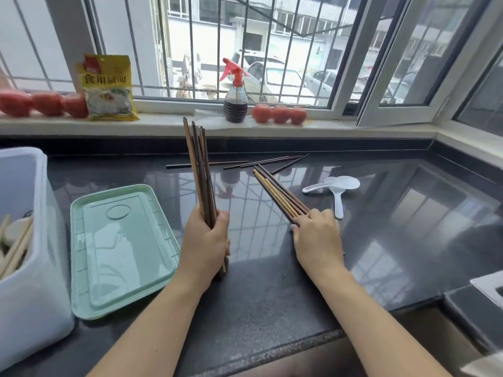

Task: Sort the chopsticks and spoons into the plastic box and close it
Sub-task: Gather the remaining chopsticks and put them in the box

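My left hand (208, 240) grips an upright bundle of dark wooden chopsticks (200, 170), their lower ends on the black counter. My right hand (317, 235) holds a second bundle of chopsticks (277, 193) that slants up and to the left, low over the counter. Several loose chopsticks (261, 162) lie farther back. Two white plastic spoons (336, 187) lie crossed to the right of my right hand. The white plastic box (32, 268) stands open at the far left with light chopsticks and a spoon inside. Its pale green lid (119, 248) lies flat beside it.
On the windowsill stand a yellow food packet (107, 87), a red-topped spray bottle (235, 96) and rows of tomatoes (279, 114). A window sash is swung open at the right. A steel sink edge (487, 287) shows at the lower right.
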{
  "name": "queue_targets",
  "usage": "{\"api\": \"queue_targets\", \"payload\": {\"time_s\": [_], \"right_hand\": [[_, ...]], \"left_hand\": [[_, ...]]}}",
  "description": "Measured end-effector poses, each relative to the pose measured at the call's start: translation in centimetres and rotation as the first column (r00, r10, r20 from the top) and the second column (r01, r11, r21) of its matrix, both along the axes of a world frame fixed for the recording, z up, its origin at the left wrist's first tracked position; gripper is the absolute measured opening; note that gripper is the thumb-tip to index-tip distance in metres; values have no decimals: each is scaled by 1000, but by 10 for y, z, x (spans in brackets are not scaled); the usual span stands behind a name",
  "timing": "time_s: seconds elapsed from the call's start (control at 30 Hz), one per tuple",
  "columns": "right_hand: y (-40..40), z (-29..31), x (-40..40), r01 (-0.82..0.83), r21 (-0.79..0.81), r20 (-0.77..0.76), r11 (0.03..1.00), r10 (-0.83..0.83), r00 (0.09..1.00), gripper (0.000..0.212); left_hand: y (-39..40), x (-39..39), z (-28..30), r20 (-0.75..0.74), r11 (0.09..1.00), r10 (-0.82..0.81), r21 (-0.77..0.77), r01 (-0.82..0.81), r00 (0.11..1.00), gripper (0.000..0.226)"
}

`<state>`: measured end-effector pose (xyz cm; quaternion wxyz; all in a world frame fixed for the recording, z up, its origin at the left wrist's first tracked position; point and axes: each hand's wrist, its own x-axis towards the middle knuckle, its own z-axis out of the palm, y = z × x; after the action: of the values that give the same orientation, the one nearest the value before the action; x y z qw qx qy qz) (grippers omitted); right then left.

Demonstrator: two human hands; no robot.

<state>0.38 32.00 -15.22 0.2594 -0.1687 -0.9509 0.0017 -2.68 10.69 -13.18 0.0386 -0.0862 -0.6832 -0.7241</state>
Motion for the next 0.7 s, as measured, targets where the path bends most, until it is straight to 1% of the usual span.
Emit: {"api": "queue_targets", "payload": {"time_s": [0.07, 0.13, 0.17, 0.2, 0.23, 0.27, 0.3, 0.33, 0.37, 0.4, 0.43, 0.47, 0.53, 0.57, 0.63, 0.67, 0.7], "right_hand": [[-2, 1, 8, 1, 6, -3, 1000, -1, 1000, 5], [-10, 6, 21, -11, -7, 46, 1000, 11, 999, 5], [-17, 9, 29, -22, -27, 97, 999, 24, 995, 5], [-25, 12, 35, -30, -41, 161, 999, 36, 986, 6], [-32, 16, 39, -37, -65, 205, 997, 50, 978, 8], [-38, 22, 43, -35, -126, 235, 991, 64, 970, 10], [-44, 29, 44, -22, -233, 258, 972, 83, 963, 14], [-52, 36, 47, -11, -384, 254, 923, 117, 960, 17], [-60, 41, 49, -17, -532, 220, 847, 158, 963, 18], [-69, 45, 51, -38, -642, 161, 766, 183, 970, 17], [-79, 47, 54, -77, -701, 109, 709, 213, 971, 16], [-89, 48, 56, -127, -724, 76, 679, 261, 962, 15], [-107, 43, 60, -206, -728, 50, 654, 350, 935, 17], [-111, 40, 61, -236, -724, 35, 649, 376, 926, 19], [-106, 35, 61, -294, -745, -24, 598, 416, 909, 21], [-97, 35, 64, -318, -743, -66, 589, 408, 911, 19], [-83, 33, 65, -321, -685, -121, 655, 331, 936, 17]], "left_hand": [[-1, 1, 1, 3, 1000, -17, -6, 17, 1000, 17], [0, 4, 4, 51, 998, -45, 36, 43, 998, 13], [2, 5, 6, 123, 991, -73, 118, 59, 990, 10], [3, 8, 9, 215, 968, -126, 240, 72, 969, 6], [4, 10, 10, 293, 929, -191, 362, 76, 937, 4], [5, 12, 12, 341, 890, -242, 450, 68, 908, 5], [6, 12, 11, 363, 873, -263, 485, 61, 894, 7], [5, 13, 11, 370, 866, -273, 497, 60, 888, 8], [5, 14, 10, 367, 865, -274, 498, 62, 889, 8], [5, 14, 9, 365, 861, -280, 504, 64, 888, 7], [5, 15, 8, 364, 851, -294, 521, 69, 884, 8], [5, 15, 7, 361, 833, -318, 548, 77, 877, 10], [5, 17, 6, 349, 806, -350, 585, 90, 869, 16], [5, 17, 5, 343, 811, -345, 577, 94, 874, 17], [4, 17, 5, 325, 843, -314, 528, 105, 892, 14], [4, 17, 5, 311, 853, -309, 508, 117, 899, 11], [4, 16, 5, 296, 854, -313, 503, 132, 902, 8]]}}
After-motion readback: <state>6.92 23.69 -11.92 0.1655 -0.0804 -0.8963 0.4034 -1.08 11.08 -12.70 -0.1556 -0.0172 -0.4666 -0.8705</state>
